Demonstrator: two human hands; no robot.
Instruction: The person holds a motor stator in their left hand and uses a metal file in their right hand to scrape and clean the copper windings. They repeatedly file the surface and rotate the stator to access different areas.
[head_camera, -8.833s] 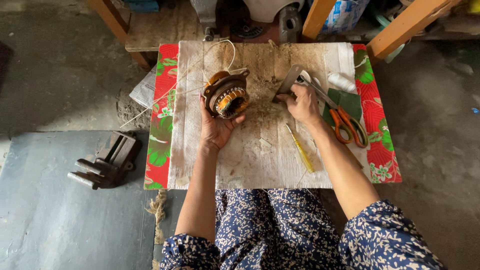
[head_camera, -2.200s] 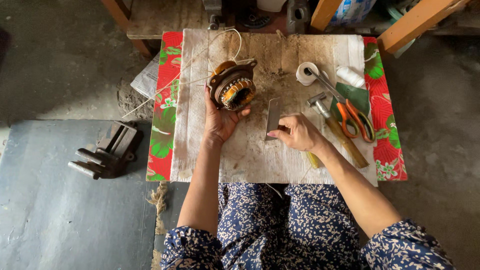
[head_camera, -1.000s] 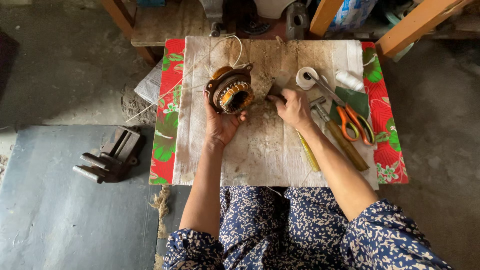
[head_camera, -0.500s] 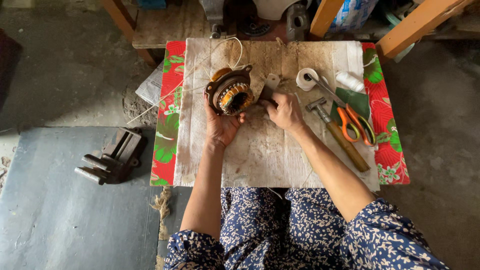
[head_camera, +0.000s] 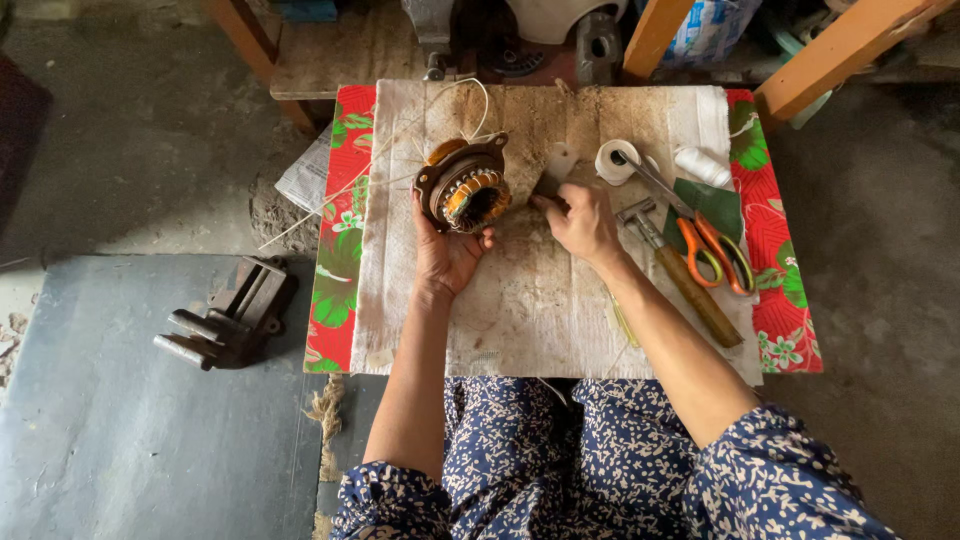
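My left grip (head_camera: 447, 250) cups the motor stator (head_camera: 468, 190) upright, windings exposed; beside it, my right grip (head_camera: 580, 222) pinches a pale insulation strip (head_camera: 556, 166).

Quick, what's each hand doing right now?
Left hand: closed around the motor stator, propping it up.
Right hand: pinching a pale flat piece beside the stator.

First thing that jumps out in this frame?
The motor stator with copper windings, propped up in the left hand at mid-board. The right hand pinches a small pale piece just beside it. Orange scissors and a hammer lie to the right, and a vise sits on the floor at left.
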